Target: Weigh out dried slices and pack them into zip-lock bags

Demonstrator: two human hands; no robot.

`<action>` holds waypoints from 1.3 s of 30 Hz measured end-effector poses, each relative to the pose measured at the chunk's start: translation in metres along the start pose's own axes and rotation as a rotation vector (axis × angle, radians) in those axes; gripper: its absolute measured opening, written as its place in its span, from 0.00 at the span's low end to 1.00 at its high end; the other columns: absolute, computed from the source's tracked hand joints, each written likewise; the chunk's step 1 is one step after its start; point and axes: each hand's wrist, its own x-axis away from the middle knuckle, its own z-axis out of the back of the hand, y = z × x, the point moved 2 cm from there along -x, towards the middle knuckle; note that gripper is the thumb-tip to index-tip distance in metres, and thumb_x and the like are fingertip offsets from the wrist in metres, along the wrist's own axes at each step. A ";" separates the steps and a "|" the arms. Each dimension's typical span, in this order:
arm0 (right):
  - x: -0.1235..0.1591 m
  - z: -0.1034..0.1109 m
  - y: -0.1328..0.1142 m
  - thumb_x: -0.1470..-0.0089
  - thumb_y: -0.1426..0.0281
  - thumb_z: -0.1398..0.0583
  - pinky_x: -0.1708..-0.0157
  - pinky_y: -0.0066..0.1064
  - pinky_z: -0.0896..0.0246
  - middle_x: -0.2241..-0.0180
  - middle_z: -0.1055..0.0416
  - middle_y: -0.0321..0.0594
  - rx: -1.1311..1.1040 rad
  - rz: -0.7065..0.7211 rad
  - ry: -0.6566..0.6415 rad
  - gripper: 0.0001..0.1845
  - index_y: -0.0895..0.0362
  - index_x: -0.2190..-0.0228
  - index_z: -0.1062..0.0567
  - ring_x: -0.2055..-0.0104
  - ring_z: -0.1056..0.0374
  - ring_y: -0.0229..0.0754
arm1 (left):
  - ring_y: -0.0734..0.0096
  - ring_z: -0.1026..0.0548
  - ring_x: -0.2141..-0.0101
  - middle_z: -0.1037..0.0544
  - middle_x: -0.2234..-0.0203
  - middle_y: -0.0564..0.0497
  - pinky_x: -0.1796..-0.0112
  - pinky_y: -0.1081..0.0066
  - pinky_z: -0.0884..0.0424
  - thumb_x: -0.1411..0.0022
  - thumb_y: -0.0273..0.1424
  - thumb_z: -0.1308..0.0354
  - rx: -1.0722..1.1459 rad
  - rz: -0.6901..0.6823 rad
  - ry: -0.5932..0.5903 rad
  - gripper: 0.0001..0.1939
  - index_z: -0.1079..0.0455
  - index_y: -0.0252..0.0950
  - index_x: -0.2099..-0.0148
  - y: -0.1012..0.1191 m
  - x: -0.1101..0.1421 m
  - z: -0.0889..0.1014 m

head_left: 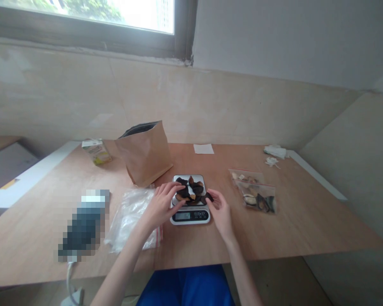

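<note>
A white digital kitchen scale (191, 216) stands near the front of the table with its display facing me. On its platform lies a pile of dark dried pieces (196, 188), some with tan undersides; their exact kind is unclear. My left hand (167, 197) reaches over the pile's left side, thumb and fingers apart, fingertips at the pieces. At the right edge of the platform, my right hand (220, 209) pinches one dark dried piece (208, 196) between thumb and fingers. The digits on the display are too small to read.
Clear plastic zip bags (130, 221) lie left of the scale, behind them an open brown paper bag (147, 155). Two filled zip bags (258, 197) rest at right. A blurred dark device (84, 225) with a cable, a small carton (96, 151) and white paper (203, 148) are around.
</note>
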 end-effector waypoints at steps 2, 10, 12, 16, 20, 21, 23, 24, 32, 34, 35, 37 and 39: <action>0.001 -0.002 0.001 0.52 0.64 0.39 0.52 0.42 0.35 0.58 0.26 0.47 0.024 0.024 0.006 0.17 0.58 0.60 0.26 0.55 0.30 0.46 | 0.61 0.33 0.53 0.29 0.52 0.47 0.54 0.61 0.36 0.40 0.38 0.46 0.013 0.024 -0.046 0.19 0.38 0.40 0.48 -0.001 0.002 -0.012; -0.004 -0.012 0.006 0.50 0.63 0.40 0.53 0.43 0.35 0.54 0.29 0.50 0.103 0.071 -0.034 0.21 0.58 0.54 0.29 0.54 0.31 0.47 | 0.64 0.32 0.58 0.25 0.61 0.50 0.57 0.64 0.36 0.39 0.34 0.46 0.043 0.045 0.021 0.10 0.33 0.40 0.55 -0.007 0.005 -0.019; -0.004 -0.012 0.006 0.50 0.62 0.41 0.52 0.44 0.36 0.52 0.31 0.50 0.122 0.101 -0.027 0.20 0.58 0.56 0.29 0.52 0.32 0.47 | 0.65 0.31 0.61 0.24 0.66 0.50 0.59 0.65 0.36 0.39 0.33 0.47 0.043 0.056 0.073 0.06 0.32 0.39 0.60 -0.008 0.007 -0.016; 0.000 -0.004 0.001 0.46 0.61 0.44 0.51 0.43 0.37 0.55 0.33 0.49 0.173 0.176 0.050 0.15 0.57 0.61 0.27 0.52 0.35 0.46 | 0.68 0.30 0.65 0.24 0.70 0.51 0.62 0.67 0.36 0.39 0.32 0.47 0.065 0.026 0.121 0.05 0.31 0.38 0.64 -0.010 0.012 -0.015; 0.013 0.005 -0.014 0.44 0.61 0.47 0.56 0.39 0.35 0.58 0.34 0.48 0.216 0.188 0.045 0.14 0.57 0.64 0.27 0.53 0.36 0.46 | 0.70 0.28 0.66 0.24 0.69 0.52 0.61 0.67 0.35 0.40 0.29 0.45 0.112 0.000 0.153 0.02 0.32 0.38 0.64 -0.004 0.019 -0.006; 0.018 0.005 -0.019 0.43 0.61 0.47 0.56 0.38 0.35 0.58 0.34 0.47 0.224 0.186 0.038 0.14 0.57 0.64 0.27 0.53 0.36 0.45 | 0.70 0.28 0.66 0.24 0.69 0.52 0.61 0.67 0.35 0.40 0.28 0.45 0.123 0.002 0.182 0.02 0.32 0.38 0.64 0.001 0.021 -0.001; 0.029 0.004 -0.030 0.42 0.61 0.47 0.56 0.36 0.36 0.58 0.33 0.46 0.213 0.169 0.005 0.14 0.56 0.64 0.27 0.53 0.36 0.44 | 0.71 0.28 0.66 0.24 0.69 0.53 0.61 0.68 0.35 0.41 0.26 0.45 0.148 0.008 0.266 0.03 0.32 0.38 0.63 0.014 0.026 0.009; 0.035 0.002 -0.036 0.42 0.61 0.48 0.55 0.35 0.37 0.58 0.33 0.45 0.191 0.146 -0.028 0.14 0.56 0.63 0.28 0.54 0.36 0.44 | 0.71 0.28 0.66 0.24 0.69 0.53 0.62 0.69 0.34 0.41 0.26 0.44 0.167 0.014 0.313 0.04 0.32 0.38 0.63 0.022 0.029 0.013; 0.072 -0.018 -0.072 0.42 0.56 0.48 0.53 0.30 0.37 0.56 0.28 0.41 -0.168 -0.171 -0.354 0.18 0.54 0.55 0.33 0.54 0.32 0.41 | 0.74 0.27 0.67 0.24 0.70 0.52 0.66 0.73 0.33 0.42 0.21 0.45 0.205 -0.091 0.409 0.08 0.33 0.38 0.61 0.081 0.047 -0.001; 0.070 -0.015 -0.069 0.42 0.57 0.47 0.52 0.31 0.37 0.56 0.27 0.42 -0.197 -0.215 -0.337 0.18 0.54 0.56 0.31 0.54 0.31 0.42 | 0.73 0.27 0.65 0.24 0.68 0.52 0.64 0.72 0.33 0.42 0.22 0.45 0.190 -0.061 0.375 0.09 0.33 0.39 0.59 0.086 0.051 -0.010; 0.068 -0.012 -0.064 0.43 0.57 0.46 0.53 0.32 0.36 0.56 0.27 0.42 -0.202 -0.232 -0.330 0.18 0.55 0.56 0.31 0.55 0.30 0.42 | 0.73 0.27 0.64 0.23 0.66 0.52 0.63 0.72 0.33 0.42 0.23 0.45 0.181 -0.042 0.344 0.10 0.33 0.40 0.58 0.086 0.054 -0.013; 0.060 -0.002 -0.051 0.46 0.56 0.44 0.58 0.33 0.32 0.57 0.26 0.44 -0.200 -0.244 -0.287 0.21 0.55 0.55 0.30 0.61 0.28 0.42 | 0.71 0.27 0.61 0.24 0.63 0.51 0.61 0.69 0.34 0.41 0.24 0.45 0.156 0.028 0.300 0.11 0.34 0.42 0.55 0.083 0.058 -0.016; 0.049 0.013 -0.032 0.50 0.55 0.41 0.66 0.34 0.30 0.59 0.25 0.46 -0.176 -0.225 -0.184 0.23 0.56 0.56 0.31 0.68 0.27 0.41 | 0.68 0.28 0.60 0.26 0.62 0.50 0.59 0.66 0.34 0.39 0.26 0.47 0.121 0.172 0.333 0.11 0.35 0.42 0.55 0.073 0.064 -0.014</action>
